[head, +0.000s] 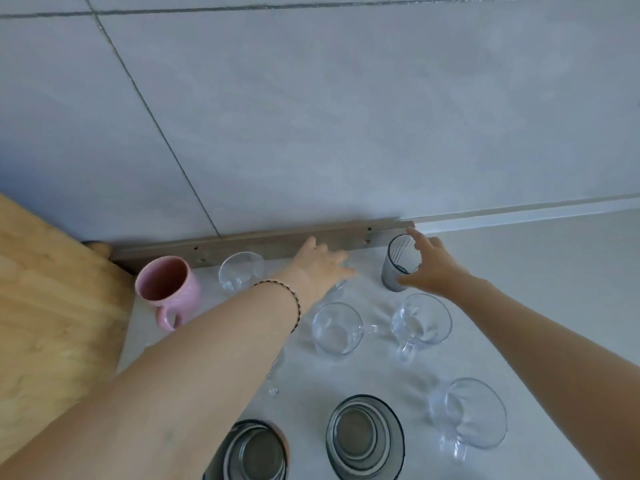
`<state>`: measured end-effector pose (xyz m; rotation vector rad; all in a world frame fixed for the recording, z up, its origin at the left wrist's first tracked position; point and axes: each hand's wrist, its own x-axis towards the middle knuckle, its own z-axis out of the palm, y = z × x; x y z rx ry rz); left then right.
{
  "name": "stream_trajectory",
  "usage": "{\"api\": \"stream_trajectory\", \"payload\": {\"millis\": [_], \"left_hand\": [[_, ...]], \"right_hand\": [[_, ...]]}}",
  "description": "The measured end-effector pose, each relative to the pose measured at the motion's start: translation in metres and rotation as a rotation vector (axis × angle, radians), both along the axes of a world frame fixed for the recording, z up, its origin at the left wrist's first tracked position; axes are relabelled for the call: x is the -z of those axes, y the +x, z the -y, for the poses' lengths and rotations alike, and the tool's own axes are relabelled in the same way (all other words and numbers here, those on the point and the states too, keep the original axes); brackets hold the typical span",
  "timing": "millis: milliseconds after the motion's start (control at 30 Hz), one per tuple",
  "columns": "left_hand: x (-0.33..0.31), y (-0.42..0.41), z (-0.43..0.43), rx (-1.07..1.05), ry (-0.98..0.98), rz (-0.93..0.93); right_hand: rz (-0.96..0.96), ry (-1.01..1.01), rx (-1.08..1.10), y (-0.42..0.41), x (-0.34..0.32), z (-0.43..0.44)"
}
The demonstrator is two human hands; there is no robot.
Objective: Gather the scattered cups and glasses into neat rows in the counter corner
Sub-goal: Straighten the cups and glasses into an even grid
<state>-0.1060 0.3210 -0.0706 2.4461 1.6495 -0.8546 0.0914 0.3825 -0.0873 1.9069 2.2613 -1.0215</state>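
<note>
Inspector: Fingers first. Report their state.

Technician: Fingers (pixel 414 237) of the right hand (pixel 433 268) are spread wide about the dark ribbed tumbler (pixel 393 277), with the thumb low and the forefinger above the rim. Firm contact cannot be confirmed. Fingers (pixel 348 271) of the left hand (pixel 320 265) lie stretched over a clear glass (pixel 339 288) that is mostly hidden beneath them. Whether they hold it cannot be told. Both hands sit just in front of the grey strip (pixel 277 241).

Inspector: Progress?

Technician: Judged roughly half complete. Close against the grey strip stand the pink mug (pixel 168 289), a clear cup (pixel 240 271), the hidden glass and the tumbler, which form a first row. Further out from the strip, a second clear cup (pixel 337 329) and a clear mug (pixel 420 320) begin a second row.

Inspector: Remaining?

Technician: Well apart from the strip, another clear mug (pixel 467 414) and two dark glasses (pixel 365 434) stand loose. They appear to need moving toward the strip and aligning.
</note>
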Motion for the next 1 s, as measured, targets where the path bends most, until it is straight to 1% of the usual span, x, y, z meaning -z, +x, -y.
{"api": "stream_trajectory", "payload": {"millis": [133,267,333,367,433,500,567,633,767,900,1000], "left_hand": [[0.002,-0.002,0.003,-0.27,0.019,0.056],[0.005,-0.011,0.002,-0.628,0.004,0.176],[0.009,-0.013,0.003,-0.78,0.021,0.213],[0.011,-0.014,0.005,-0.808,0.037,0.225],[0.014,-0.015,0.009,-0.789,0.035,0.302],[0.016,-0.018,0.012,-0.716,-0.038,0.414],[0.018,-0.021,0.013,-0.713,-0.063,0.49],[0.022,-0.022,0.012,-0.756,-0.026,0.573],[0.027,-0.018,0.009,-0.843,0.02,0.73],[0.029,-0.013,0.01,-0.859,0.071,0.765],[0.029,-0.012,0.012,-0.83,0.081,0.774]], "right_hand": [[0.065,0.115,0.069,-0.003,0.013,0.012],[0.197,0.118,0.123,-0.001,0.017,0.019],[0.175,0.106,0.12,-0.001,0.017,0.021],[0.124,0.098,0.087,0.0,0.016,0.022],[0.001,0.064,-0.022,0.001,0.013,0.021],[-0.043,0.055,-0.088,0.004,0.008,0.016],[-0.029,0.087,-0.063,0.004,0.007,0.011],[-0.008,0.134,-0.007,-0.002,0.009,0.012],[-0.037,0.183,0.106,-0.021,0.016,0.012],[-0.015,0.183,0.162,-0.03,0.017,0.007],[0.018,0.19,0.155,-0.026,0.02,0.009]]}}
